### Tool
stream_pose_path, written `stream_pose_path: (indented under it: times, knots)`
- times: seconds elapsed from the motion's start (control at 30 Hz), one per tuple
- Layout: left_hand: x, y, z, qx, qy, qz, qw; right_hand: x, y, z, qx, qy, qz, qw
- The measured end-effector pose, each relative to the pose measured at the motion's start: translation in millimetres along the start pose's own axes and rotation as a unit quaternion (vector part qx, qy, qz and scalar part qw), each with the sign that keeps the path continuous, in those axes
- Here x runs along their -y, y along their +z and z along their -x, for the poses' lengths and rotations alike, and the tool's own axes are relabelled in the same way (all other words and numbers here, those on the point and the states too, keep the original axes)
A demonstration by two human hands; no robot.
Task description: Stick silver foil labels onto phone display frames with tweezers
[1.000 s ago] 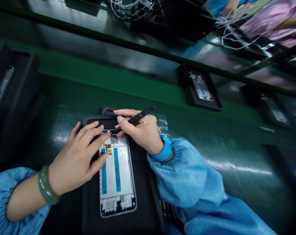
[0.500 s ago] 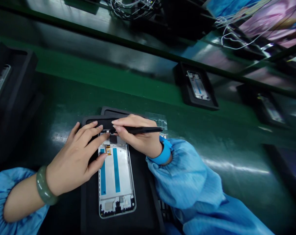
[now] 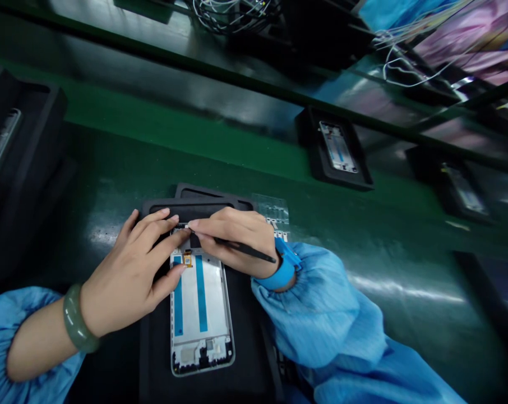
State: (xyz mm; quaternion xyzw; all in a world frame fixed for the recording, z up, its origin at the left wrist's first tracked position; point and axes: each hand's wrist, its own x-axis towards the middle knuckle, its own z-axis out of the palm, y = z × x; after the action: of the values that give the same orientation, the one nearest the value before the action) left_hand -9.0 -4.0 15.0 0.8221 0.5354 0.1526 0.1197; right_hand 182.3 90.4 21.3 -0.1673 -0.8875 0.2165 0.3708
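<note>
A phone mid-frame (image 3: 214,297), silvery with two blue strips and a small gold flex connector (image 3: 188,259), lies in a black foam tray (image 3: 248,336). My left hand (image 3: 132,269) rests across its upper left edge, fingers spread. Its index fingertip touches the top of the frame and its thumb lies by the connector. Pen-style, my right hand (image 3: 241,238) grips slim black tweezers (image 3: 252,251), with the fingertips at the phone's top edge. The tool's tip is hidden behind those fingers.
Behind my right hand lies a clear sheet with small parts (image 3: 275,210). Other foam trays with phone frames stand at the far right (image 3: 338,148), farther right (image 3: 466,188) and left (image 3: 31,129). Cables (image 3: 232,14) lie on the shelf; a person in pink sits beyond.
My right hand has come slightly down and turned, so the tweezers' rear end now slopes lower toward the wrist. More of the clear sheet shows. My left hand stays on the phone.
</note>
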Motion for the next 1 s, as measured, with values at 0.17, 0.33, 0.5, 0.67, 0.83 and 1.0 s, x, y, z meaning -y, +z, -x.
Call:
stream_pose_path:
  times: [0.17,0.33,0.5,0.67,0.83,1.0]
  knots:
    - [-0.3,0.6,0.0,-0.003,0.001,-0.002,1.0,1.4,-0.7,-2.2,0.012,-0.012,0.015,1.0]
    - [-0.5,0.1,-0.5,0.002,0.0,-0.002,1.0,0.8,0.7,-1.5,0.013,-0.063,0.043,0.997]
    - [-1.7,-0.7,-1.0,0.0,-0.003,-0.002,1.0,0.2,1.3,1.9,0.024,-0.121,0.112,0.986]
    - [-1.9,0.0,-0.8,-0.003,-0.005,0.003,1.0,3.0,-1.6,1.9,0.049,-0.12,0.128,0.983]
    - [-1.6,-0.7,-1.4,0.002,-0.007,0.01,1.0,1.2,2.6,-0.5,-0.003,0.004,0.01,1.0]
    - [-1.3,-0.9,-1.2,0.009,-0.009,0.008,1.0,-3.9,7.8,-2.7,-0.063,0.111,-0.088,0.988]
